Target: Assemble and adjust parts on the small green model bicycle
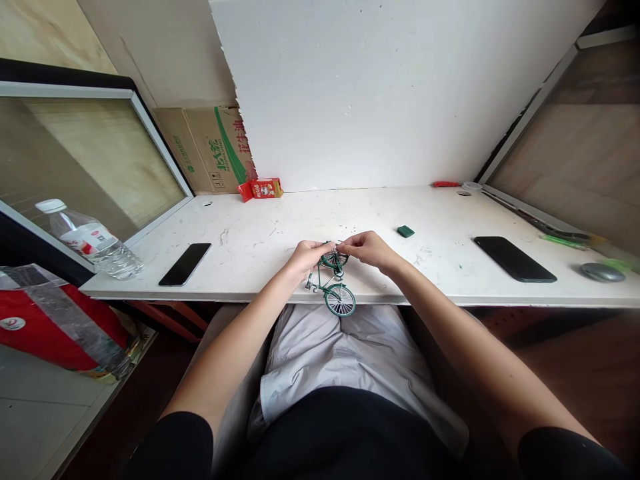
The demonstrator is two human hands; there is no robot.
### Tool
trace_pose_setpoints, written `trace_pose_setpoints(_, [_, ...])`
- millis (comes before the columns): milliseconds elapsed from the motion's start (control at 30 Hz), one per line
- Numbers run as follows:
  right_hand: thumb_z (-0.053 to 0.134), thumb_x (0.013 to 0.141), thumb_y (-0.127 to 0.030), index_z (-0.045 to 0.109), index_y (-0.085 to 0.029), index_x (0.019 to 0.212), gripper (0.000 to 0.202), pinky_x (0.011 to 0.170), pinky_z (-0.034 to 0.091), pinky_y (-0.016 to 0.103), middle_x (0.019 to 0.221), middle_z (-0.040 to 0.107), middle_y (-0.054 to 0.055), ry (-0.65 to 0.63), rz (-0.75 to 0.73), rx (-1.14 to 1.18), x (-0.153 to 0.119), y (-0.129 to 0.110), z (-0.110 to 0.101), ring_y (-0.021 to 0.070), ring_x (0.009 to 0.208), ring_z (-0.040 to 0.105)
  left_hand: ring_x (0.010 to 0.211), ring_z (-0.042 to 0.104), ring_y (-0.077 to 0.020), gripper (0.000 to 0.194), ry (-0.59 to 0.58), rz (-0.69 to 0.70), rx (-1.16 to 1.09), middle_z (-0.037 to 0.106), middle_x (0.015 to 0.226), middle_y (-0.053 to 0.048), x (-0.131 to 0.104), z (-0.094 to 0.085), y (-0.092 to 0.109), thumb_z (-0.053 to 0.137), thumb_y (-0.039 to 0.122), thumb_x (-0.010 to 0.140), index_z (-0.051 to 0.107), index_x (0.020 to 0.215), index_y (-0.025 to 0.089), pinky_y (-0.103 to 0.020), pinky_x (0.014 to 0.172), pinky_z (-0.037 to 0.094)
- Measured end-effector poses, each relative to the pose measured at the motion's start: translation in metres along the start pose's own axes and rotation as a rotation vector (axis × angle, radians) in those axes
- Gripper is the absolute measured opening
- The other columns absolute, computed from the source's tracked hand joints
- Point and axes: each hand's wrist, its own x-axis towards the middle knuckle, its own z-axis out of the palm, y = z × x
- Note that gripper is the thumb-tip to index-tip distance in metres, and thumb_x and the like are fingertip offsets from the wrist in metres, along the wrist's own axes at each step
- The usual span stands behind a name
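Note:
A small green model bicycle [332,272] is held at the front edge of the white table [260,227], its front wheel hanging past the edge over my lap. My left hand [306,257] grips it near the rear wheel, thumb and fingers closed. From the other side my right hand [369,249] pinches at the rear wheel's upper part; whether a tiny piece sits between those fingertips is too small to tell. Off to the right, a small dark green block [405,231] lies on the table.
One phone [185,264] lies left, another black phone [515,259] right, near a grey mouse-like object [603,272]. A water bottle [95,240] leans at the left edge. Behind are a small red box [266,188], a carton [207,147] and a red object [446,184].

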Motion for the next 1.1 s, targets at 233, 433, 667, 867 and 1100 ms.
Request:
trace_pose_setpoints(233, [0.075,0.084,-0.055,0.08,-0.017,0.078,0.039,0.07,0.043,0.034,0.076,0.072,0.006,0.04,-0.056,-0.04,0.003,0.003,0.004,0.0165,0.07,0.056,0.085,0.073,-0.0202,0.034,0.013,0.019,-0.002,0.081,0.098,-0.013,0.012,-0.004,-0.012,0.093,0.041,0.075,0.081,0.091,0.014,-0.034,0.08,0.058])
trace_pose_setpoints(433, [0.065,0.093,-0.044,0.078,-0.016,0.094,0.031,0.077,0.048,0.033,0.094,0.078,0.009,0.203,-0.187,-0.174,0.012,0.015,0.002,0.0185,0.08,0.063,0.089,0.075,-0.0226,0.04,0.06,0.063,-0.011,0.081,0.097,-0.013,0.026,-0.014,-0.022,0.094,0.046,0.072,0.079,0.09,0.013,-0.034,0.082,0.06])
trace_pose_setpoints(667, [0.073,0.086,-0.036,0.085,-0.021,0.096,0.022,0.078,0.052,0.032,0.097,0.082,0.006,-0.289,-0.134,-0.42,0.007,0.013,-0.028,0.0211,0.084,0.071,0.083,0.076,-0.0231,0.026,0.215,0.058,-0.029,0.081,0.096,-0.014,0.021,-0.028,-0.001,0.088,0.035,0.081,0.078,0.089,0.012,-0.035,0.077,0.063])
trace_pose_setpoints(867, [0.078,0.083,-0.028,0.088,-0.024,0.093,0.015,0.073,0.052,0.03,0.094,0.084,0.003,-0.34,-0.099,-0.528,-0.002,-0.002,-0.013,0.0219,0.083,0.073,0.086,0.076,-0.0235,0.03,0.221,0.078,0.033,0.082,0.097,-0.015,0.02,-0.053,0.015,0.09,0.037,0.079,0.078,0.087,0.012,-0.031,0.073,0.063])
trace_pose_setpoints(1100, [0.072,0.088,-0.017,0.085,-0.022,0.088,0.014,0.071,0.045,0.03,0.095,0.083,0.006,-0.267,-0.177,-0.817,-0.013,-0.02,0.006,0.0203,0.079,0.07,0.082,0.076,-0.0223,0.029,0.227,0.071,0.068,0.082,0.093,-0.013,0.021,-0.055,0.017,0.09,0.039,0.077,0.079,0.086,0.013,-0.029,0.07,0.06])
